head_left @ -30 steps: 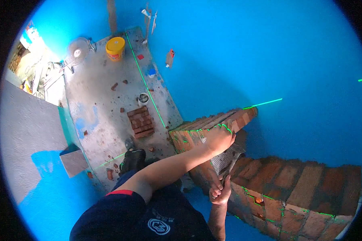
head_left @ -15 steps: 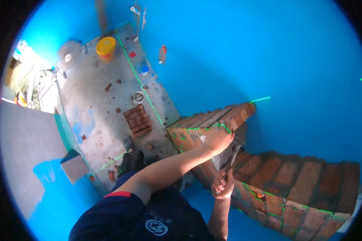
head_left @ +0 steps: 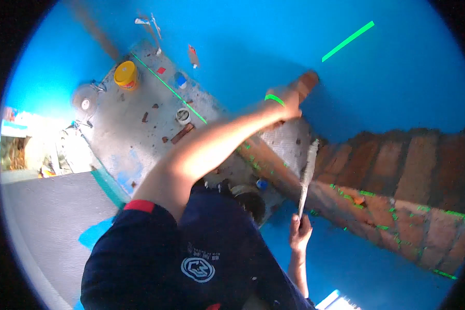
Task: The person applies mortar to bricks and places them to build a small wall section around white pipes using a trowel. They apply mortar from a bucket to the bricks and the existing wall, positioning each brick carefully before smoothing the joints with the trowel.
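My left hand [head_left: 288, 103] reaches up and across, its fingers closed round the near end of a reddish brick [head_left: 308, 84] beside the blue wall. Motion blurs these fingers a little. Below it, my right hand [head_left: 300, 231] grips the lower end of a trowel [head_left: 309, 168], seen nearly edge-on and coated with pale mortar. The trowel's upper end is beside the brickwork [head_left: 392, 165], which runs off to the right with dark mortar joints. A grey, textured surface [head_left: 287, 139] shows between my left hand and the trowel. My left forearm hides part of the brickwork behind it.
On the stained floor [head_left: 116, 119] stand a yellow bucket [head_left: 125, 76], a white bucket [head_left: 183, 116], a blue-topped container [head_left: 181, 81] and a round fan [head_left: 84, 103]. Loose bricks [head_left: 182, 133] lie past my forearm. Green light lines cross the floor, brickwork and blue wall [head_left: 387, 67].
The view has shifted, and my left arm now stretches farther up and across. My right hand has drawn back from the left, with the trowel now standing lengthwise between them. The floor bricks are mostly covered.
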The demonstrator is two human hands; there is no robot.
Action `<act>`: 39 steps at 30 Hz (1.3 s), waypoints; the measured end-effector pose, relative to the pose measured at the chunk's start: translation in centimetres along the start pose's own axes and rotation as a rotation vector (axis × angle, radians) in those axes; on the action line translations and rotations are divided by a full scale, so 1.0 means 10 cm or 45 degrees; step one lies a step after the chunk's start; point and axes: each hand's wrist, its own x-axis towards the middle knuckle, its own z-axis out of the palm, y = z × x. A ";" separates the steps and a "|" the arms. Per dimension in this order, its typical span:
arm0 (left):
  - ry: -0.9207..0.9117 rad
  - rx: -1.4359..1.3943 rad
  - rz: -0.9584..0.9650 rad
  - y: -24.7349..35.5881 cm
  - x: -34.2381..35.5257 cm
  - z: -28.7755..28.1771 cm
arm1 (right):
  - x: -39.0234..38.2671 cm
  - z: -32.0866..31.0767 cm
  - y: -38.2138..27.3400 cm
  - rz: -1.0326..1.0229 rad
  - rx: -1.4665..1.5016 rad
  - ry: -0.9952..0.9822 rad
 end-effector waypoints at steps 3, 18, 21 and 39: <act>-0.129 0.135 -0.029 -0.02 0.22 -0.02 | -0.06 -0.07 0.18 -0.033 -0.244 -0.141; -0.181 0.223 -0.007 0.02 0.36 -0.07 | 0.60 0.07 -0.11 -0.375 -0.671 -0.087; -0.183 0.224 -0.029 0.04 0.36 -0.06 | 0.78 0.02 -0.13 -0.423 -0.632 -0.011; -0.090 0.235 -0.055 0.10 0.30 -0.07 | 0.97 -0.07 -0.24 -0.386 -0.658 -0.097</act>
